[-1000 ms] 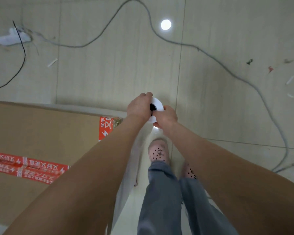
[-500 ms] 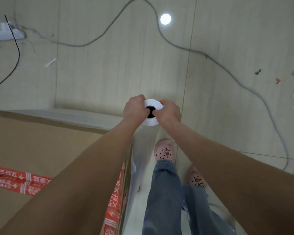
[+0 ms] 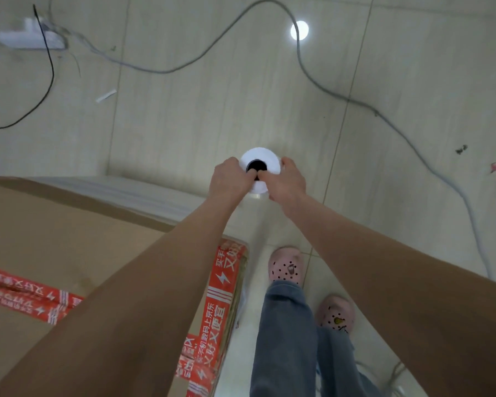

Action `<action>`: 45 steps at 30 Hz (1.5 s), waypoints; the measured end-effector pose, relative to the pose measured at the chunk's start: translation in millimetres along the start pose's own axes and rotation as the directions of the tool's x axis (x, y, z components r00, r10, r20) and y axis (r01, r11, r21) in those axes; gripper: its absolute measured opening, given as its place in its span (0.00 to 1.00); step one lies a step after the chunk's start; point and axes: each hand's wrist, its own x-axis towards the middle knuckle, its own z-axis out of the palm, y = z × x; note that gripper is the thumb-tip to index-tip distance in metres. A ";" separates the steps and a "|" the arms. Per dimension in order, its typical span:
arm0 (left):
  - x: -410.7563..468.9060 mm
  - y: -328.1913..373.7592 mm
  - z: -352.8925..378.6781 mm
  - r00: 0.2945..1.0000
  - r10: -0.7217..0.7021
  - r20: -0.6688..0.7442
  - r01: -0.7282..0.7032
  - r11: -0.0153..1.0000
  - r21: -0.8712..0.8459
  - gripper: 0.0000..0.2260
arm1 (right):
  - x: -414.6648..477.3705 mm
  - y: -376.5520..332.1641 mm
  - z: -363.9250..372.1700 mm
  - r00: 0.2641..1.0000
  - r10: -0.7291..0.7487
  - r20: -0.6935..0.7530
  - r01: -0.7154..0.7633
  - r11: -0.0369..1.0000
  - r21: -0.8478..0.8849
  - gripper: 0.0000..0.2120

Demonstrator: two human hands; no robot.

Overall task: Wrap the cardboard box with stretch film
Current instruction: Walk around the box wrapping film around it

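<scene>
Centre of the frame: the left hand (image 3: 231,179) and the right hand (image 3: 287,181) are gripping the upper end of the white stretch film roll (image 3: 259,156), one on each side; the fingers (image 3: 248,174) of both are curling over the rim, tips hooking into the dark core opening. The cardboard box (image 3: 55,233) is occupying the lower left of the frame, sealed with red printed tape (image 3: 218,305); film (image 3: 143,193) is lying along its far side, running toward the roll. A grey cable (image 3: 166,72) is crossing the floor (image 3: 212,116) in the upper frame.
</scene>
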 end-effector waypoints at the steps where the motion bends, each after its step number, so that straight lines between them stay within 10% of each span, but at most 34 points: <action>1: 1.2 3.8 -4.0 0.998 0.057 -0.012 -0.056 0.996 0.065 0.14 | 1.4 -3.5 1.3 1.000 -0.011 -0.002 0.011 0.999 -0.048 0.28; 7: 13.1 25.9 -16.8 0.980 0.189 0.056 -0.196 0.966 0.169 0.13 | 10.4 -18.3 -3.1 0.994 -0.104 -0.023 0.094 0.961 -0.259 0.20; 17: 15.4 66.6 -0.5 0.994 -0.056 -0.093 0.042 0.988 -0.147 0.09 | 40.9 -62.9 -62.3 0.949 -0.315 0.009 0.271 0.799 -0.537 0.22; 23: 15.4 84.2 6.9 0.951 -0.299 -0.073 0.271 0.927 -0.259 0.17 | 63.4 -81.3 -77.2 0.961 -0.268 0.060 0.263 0.835 -0.483 0.25; 29: 18.7 107.8 8.6 0.985 -0.174 -0.002 0.171 0.966 -0.196 0.17 | 70.9 -77.4 -85.8 0.996 -0.027 0.079 0.047 0.961 -0.273 0.23; 36: 36.9 140.4 2.2 0.992 -0.048 -0.120 0.042 0.998 -0.051 0.08 | 83.1 -89.4 -114.9 0.980 -0.155 0.122 0.191 0.901 -0.388 0.06; 45: 44.5 156.5 3.3 0.959 -0.241 -0.149 0.199 0.946 -0.255 0.17 | 99.4 -124.3 -129.8 0.876 -0.467 0.118 0.458 0.731 -0.507 0.23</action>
